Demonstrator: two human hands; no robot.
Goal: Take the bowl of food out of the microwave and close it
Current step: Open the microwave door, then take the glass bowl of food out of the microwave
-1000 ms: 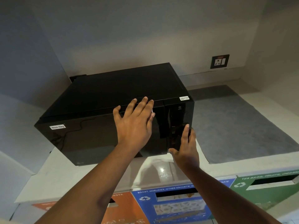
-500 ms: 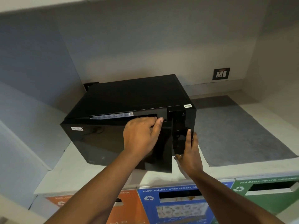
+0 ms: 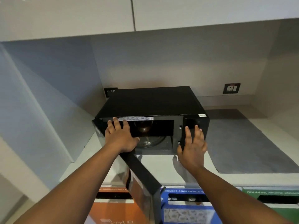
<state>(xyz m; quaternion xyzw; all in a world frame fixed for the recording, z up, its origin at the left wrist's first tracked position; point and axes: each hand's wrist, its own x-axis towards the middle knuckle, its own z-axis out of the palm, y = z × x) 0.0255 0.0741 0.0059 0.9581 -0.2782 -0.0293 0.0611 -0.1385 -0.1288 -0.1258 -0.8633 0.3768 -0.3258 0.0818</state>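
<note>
The black microwave stands on a pale counter with its door swung wide open toward me on the left. Inside, a dark round bowl sits on the glass turntable; its contents are hidden in shadow. My left hand lies over the top edge of the open door near the hinge side, fingers stretched up to the cavity's upper left corner. My right hand presses flat on the control panel at the right, fingers apart. Neither hand touches the bowl.
A grey mat covers the counter right of the microwave. A wall socket is behind it. Orange, blue and green waste bin fronts run below the counter edge. Cabinets hang overhead; a wall panel stands close on the left.
The door has swung from nearly shut to wide open toward me. My left hand followed its top edge leftward. The bowl and turntable have come into sight. My right hand stays on the panel.
</note>
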